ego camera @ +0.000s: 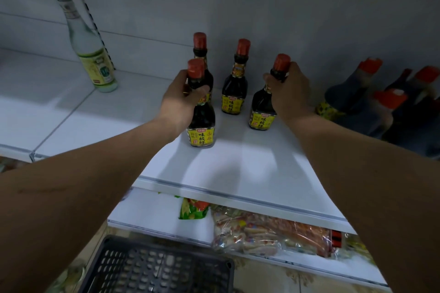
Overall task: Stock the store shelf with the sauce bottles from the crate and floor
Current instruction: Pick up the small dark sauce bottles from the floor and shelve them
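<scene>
Bottles of dark sauce with red caps and yellow labels stand upright on the white metal store shelf [250,164], and both hands are on the front pair. The left hand [184,100] is wrapped round the neck of the front-left dark glass sauce bottle [202,123], thumb and fingers curled just under its cap. The right hand [289,89] grips the neck of the front-right sauce bottle [262,112] the same way. Each bottle's base looks to be on the shelf, though the shadows there make it hard to be sure whether they are fully set down.

Behind them, nearer the back panel, stand two more matching bottles — one directly behind the left hand's bottle [200,47], one between the two hands [234,83]. The long axes are all vertical, so the coming move is a straight release and withdrawal toward the person, with the back row lying beyond the knuckles.

A black perforated plastic crate [157,266] sits on the floor below, closer to the left arm. Off to the left stands a tall pale-green bottle [95,59]; blurred red-capped bottles [371,100] crowd the right.
</scene>
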